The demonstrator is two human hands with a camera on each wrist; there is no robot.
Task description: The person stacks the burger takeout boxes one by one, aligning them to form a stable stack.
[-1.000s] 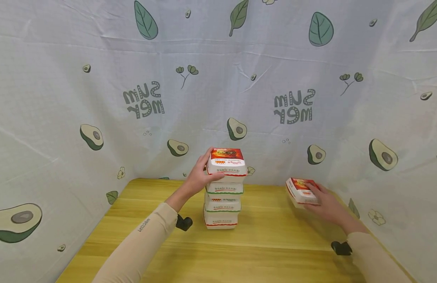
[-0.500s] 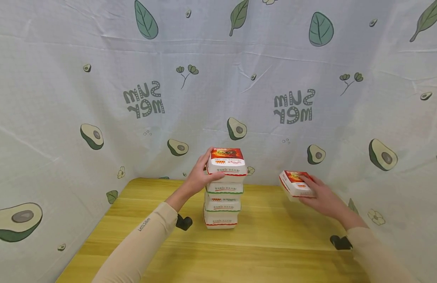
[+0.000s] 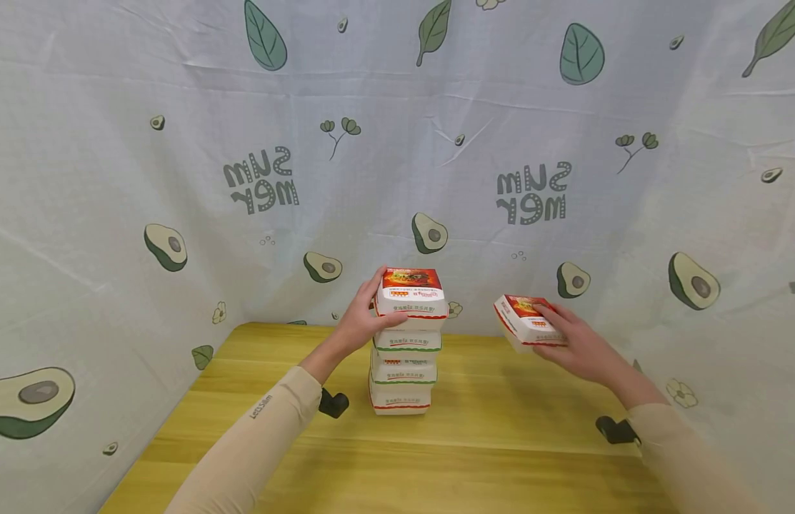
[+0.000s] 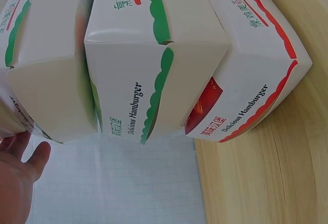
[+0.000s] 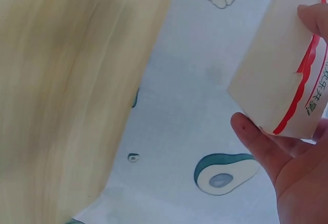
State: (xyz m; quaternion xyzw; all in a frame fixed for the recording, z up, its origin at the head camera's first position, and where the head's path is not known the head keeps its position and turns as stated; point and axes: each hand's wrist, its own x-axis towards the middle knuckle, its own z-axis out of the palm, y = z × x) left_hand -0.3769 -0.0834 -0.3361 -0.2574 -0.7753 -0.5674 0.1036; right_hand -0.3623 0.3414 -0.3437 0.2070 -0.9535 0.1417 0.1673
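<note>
Several white hamburger boxes stand in one slightly uneven stack (image 3: 403, 375) on the table. The topmost hamburger box (image 3: 413, 301) has a red burger picture on its lid, and my left hand (image 3: 357, 328) grips it from the left, thumb across the front. Green wavy edging marks the middle boxes (image 4: 130, 75) in the left wrist view; the bottom box (image 4: 251, 80) is edged in red. Right of the stack, my right hand (image 3: 580, 350) holds another red-edged hamburger box (image 3: 528, 325) above the table, apart from the stack. Its pale underside shows in the right wrist view.
The wooden table (image 3: 371, 471) spreads beneath both arms. A white cloth (image 3: 397, 107) printed with avocados and leaves hangs behind it and along both sides. Dark straps (image 3: 334, 405) show at the wrists.
My right hand has raised its hamburger box and carried it left, closer to the stack. My left hand has kept its grip on the top box, and the stack has not moved.
</note>
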